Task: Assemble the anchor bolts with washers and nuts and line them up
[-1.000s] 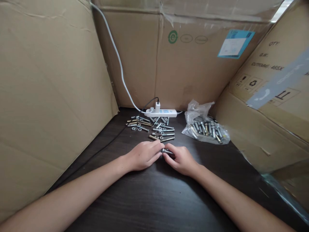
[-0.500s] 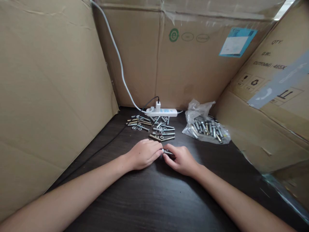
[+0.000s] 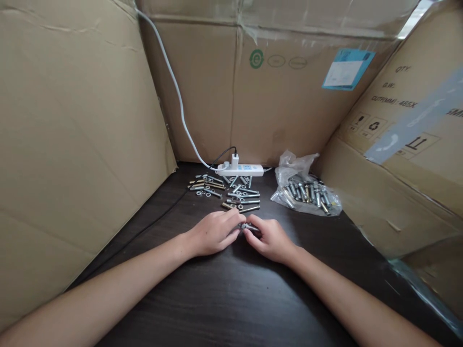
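Observation:
A metal expansion bolt (image 3: 254, 227) with a nut at its left end lies between my two hands, low over the dark table (image 3: 231, 299). My right hand (image 3: 273, 239) pinches its shank between thumb and forefinger. At the nut end (image 3: 244, 225), the curled fingers and thumb of my left hand (image 3: 216, 233) close around it, hiding the tip. Just beyond my hands lie loose bolts (image 3: 243, 201), with washers (image 3: 208, 194) and nuts scattered among them.
A clear plastic bag (image 3: 296, 166) of expansion bolts lies at the right. Behind the loose parts stands a white power strip (image 3: 256, 170) with a white cable (image 3: 180, 99) and a black cable (image 3: 159, 220). Cardboard walls (image 3: 202, 62) enclose the table on the left, back and right.
My left thumb and fingers have parted slightly around the nut end, so more of the nut shows. My right hand keeps its pinch. The view has shifted a little.

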Available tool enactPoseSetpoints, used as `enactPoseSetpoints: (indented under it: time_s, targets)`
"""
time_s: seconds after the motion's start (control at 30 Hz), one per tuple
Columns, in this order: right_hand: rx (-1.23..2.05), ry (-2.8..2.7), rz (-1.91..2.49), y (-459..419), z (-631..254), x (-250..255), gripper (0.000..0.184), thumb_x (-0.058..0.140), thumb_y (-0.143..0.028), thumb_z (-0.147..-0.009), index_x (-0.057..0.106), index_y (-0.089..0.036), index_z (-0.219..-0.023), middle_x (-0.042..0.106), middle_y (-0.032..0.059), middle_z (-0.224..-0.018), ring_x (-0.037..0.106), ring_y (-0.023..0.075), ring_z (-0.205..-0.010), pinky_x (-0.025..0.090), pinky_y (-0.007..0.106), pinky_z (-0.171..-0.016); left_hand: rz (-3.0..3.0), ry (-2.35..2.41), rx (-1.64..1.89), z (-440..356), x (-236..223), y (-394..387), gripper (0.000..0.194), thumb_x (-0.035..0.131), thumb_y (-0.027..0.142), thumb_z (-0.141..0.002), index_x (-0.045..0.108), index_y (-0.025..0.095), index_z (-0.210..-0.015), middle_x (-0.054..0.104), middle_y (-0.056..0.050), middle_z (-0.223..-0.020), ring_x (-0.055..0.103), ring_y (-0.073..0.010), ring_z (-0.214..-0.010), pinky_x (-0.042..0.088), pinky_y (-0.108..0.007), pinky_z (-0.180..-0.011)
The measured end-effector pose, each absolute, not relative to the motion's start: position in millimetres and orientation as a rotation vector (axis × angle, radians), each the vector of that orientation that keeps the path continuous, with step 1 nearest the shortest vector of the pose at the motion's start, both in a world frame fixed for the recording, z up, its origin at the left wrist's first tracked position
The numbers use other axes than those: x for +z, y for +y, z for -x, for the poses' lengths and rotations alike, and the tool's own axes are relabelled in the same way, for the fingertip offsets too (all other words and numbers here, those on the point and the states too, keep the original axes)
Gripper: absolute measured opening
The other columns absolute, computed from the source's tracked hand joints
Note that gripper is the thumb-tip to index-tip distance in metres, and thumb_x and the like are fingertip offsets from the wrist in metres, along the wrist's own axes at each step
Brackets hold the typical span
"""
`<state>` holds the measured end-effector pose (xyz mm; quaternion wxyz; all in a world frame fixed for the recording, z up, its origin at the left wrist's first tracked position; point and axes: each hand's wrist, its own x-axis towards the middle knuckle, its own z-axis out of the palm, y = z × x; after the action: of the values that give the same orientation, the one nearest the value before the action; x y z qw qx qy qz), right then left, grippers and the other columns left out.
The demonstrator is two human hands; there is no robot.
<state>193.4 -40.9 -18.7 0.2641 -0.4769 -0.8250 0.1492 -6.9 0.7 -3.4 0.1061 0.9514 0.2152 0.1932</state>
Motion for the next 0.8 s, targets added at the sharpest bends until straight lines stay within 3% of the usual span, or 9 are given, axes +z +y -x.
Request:
enactPoseSetpoints:
  time_s: [0.27,0.47,0.63,0.8]
  targets:
    - [0.397,-2.241,1.285,-40.7,-193.8,-19.6,0.013,0.05,-0.028,-0.086,0.059,-0.02,-0.092,0.064,-0.0006,-0.067,0.056,0.012,-0.056,0.036,0.02,-0.056,-2.721,0.692,0.512,7.7,-3.5,3.7,0.018,0.04,0.03,-0.095,0.051,0.019,-0.102,0.059,-0.003,-0.093,0.057,-0.0165,-0.083,0.043,-0.027,-0.073]
    - [0.353,-2.28,1.282,-41.4,-193.5,-18.6,0.013,0.051,-0.028,-0.084,0.059,-0.021,-0.091,0.065,-0.0003,-0.067,0.056,0.0123,-0.054,0.035,0.02,-0.054,-2.737,0.707,0.489,7.4,-4.6,4.8,0.025,0.033,0.027,-0.097,0.054,0.018,-0.088,0.06,-0.002,-0.084,0.056,-0.0156,-0.079,0.042,-0.027,-0.073]
    - [0.374,-2.251,1.284,-40.5,-194.5,-19.2,0.012,0.05,-0.028,-0.085,0.058,-0.02,-0.089,0.064,-0.0003,-0.067,0.056,0.0124,-0.055,0.036,0.02,-0.055,-2.71,0.73,0.609,9.7,-1.2,1.2,0.016,0.041,0.024,-0.091,0.048,0.018,-0.104,0.058,-0.004,-0.098,0.056,-0.017,-0.084,0.043,-0.028,-0.074]
    - [0.395,-2.236,1.279,-40.1,-195.3,-18.8,0.011,0.05,-0.028,-0.085,0.058,-0.02,-0.087,0.063,-0.0009,-0.065,0.054,0.0115,-0.053,0.035,0.02,-0.055,-2.747,0.627,0.553,9.2,-0.8,-0.2,0.017,0.042,0.024,-0.09,0.047,0.019,-0.105,0.055,-0.004,-0.094,0.056,-0.0159,-0.079,0.043,-0.026,-0.069]
